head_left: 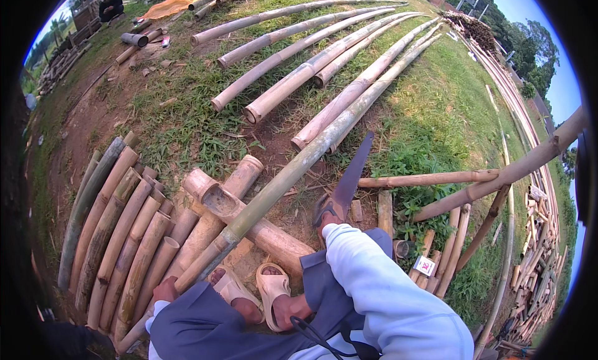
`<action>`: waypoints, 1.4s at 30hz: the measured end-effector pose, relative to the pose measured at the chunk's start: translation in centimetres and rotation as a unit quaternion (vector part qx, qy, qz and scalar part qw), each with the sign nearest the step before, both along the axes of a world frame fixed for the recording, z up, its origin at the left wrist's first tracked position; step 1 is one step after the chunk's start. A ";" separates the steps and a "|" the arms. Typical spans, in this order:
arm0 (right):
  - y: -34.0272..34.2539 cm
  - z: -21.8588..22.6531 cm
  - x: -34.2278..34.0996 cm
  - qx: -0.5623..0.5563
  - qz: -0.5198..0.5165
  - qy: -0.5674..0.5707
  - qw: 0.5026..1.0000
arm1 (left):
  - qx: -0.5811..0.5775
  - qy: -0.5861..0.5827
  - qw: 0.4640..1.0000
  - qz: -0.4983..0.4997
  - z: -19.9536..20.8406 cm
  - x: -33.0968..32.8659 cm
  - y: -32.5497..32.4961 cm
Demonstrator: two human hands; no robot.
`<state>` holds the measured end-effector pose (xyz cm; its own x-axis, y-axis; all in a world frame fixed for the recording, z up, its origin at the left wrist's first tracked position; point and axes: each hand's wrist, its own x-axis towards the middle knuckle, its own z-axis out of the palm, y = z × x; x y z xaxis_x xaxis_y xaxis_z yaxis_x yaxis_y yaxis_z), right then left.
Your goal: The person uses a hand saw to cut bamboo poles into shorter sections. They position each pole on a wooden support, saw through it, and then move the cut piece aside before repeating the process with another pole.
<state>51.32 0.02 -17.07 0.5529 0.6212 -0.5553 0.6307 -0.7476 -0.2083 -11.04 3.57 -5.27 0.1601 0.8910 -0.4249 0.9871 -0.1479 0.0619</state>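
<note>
Had the left hand [166,290] down by the left knee, with fingers clamped round the lower part of a long greenish bamboo pole [280,185]. Gripped a handsaw [352,172] in the right hand [325,218], with fingers wrapped on the handle and blade pointing away, just right of the pole. Angled said pole over a notched bamboo block [274,238], near short bamboo pieces [146,251] on the left.

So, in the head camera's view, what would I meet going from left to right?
Dark green bamboo piece, left hand, tan sandals, right hand, handsaw blade, small white box, heap of cut bamboo.
</note>
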 end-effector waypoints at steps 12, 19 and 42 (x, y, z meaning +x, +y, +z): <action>-1.7 17.5 -2.5 0.609 -0.398 0.153 0.669 | -0.038 -0.006 0.999 0.035 2.3 1.8 -0.1; -16.1 31.3 -8.3 0.595 -0.068 0.261 0.758 | -0.028 -0.029 0.999 0.017 5.0 4.1 -0.6; -16.6 24.0 -19.2 0.406 0.132 0.270 0.863 | -0.027 -0.030 0.999 0.031 5.6 4.3 -0.7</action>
